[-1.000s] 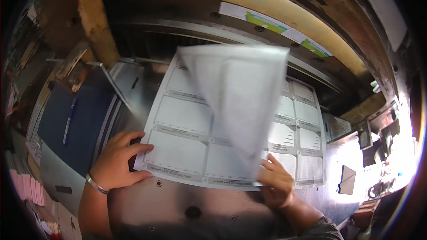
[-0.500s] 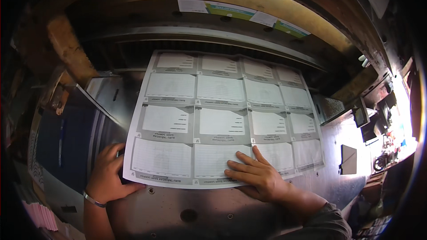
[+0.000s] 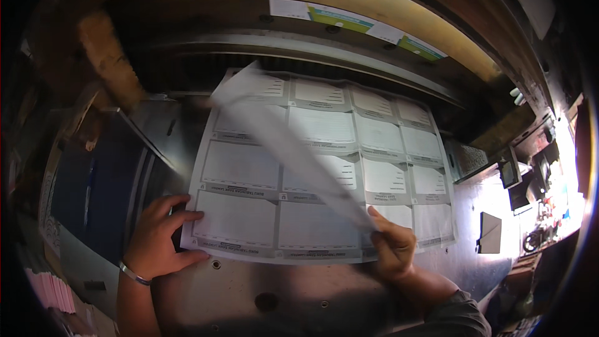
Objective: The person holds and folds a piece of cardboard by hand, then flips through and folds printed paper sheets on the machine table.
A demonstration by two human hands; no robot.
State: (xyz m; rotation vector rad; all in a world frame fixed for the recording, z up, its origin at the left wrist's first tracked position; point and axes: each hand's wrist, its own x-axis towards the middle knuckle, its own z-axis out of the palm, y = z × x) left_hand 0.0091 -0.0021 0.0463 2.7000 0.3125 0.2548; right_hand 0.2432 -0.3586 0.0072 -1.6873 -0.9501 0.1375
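Note:
A large printed paper sheet (image 3: 321, 126), with a grey and white grid of panels, lies flat on the metal table. Over it, another sheet (image 3: 296, 156) is lifted and bent into a blurred diagonal fold from the far left corner to the near right. My right hand (image 3: 394, 246) is closed in a pinch on the near end of this lifted sheet. At the near left corner of the paper, my left hand (image 3: 163, 237) has its fingers and thumb apart, touching or very close to the edges. A silver bracelet (image 3: 134, 273) circles my left wrist.
The metal tabletop (image 3: 299, 287) has round holes along its near side. Behind the paper runs a long metal bar (image 3: 281, 43) under a yellowish beam. A dark blue panel (image 3: 93, 193) stands left, above pink paper stacks (image 3: 50, 290). A pale block (image 3: 490, 234) sits right.
My right hand has gone from lying flat on the paper to pinching a sheet, which has lifted and folded over. My left hand's fingers have shifted slightly to the right along the corner.

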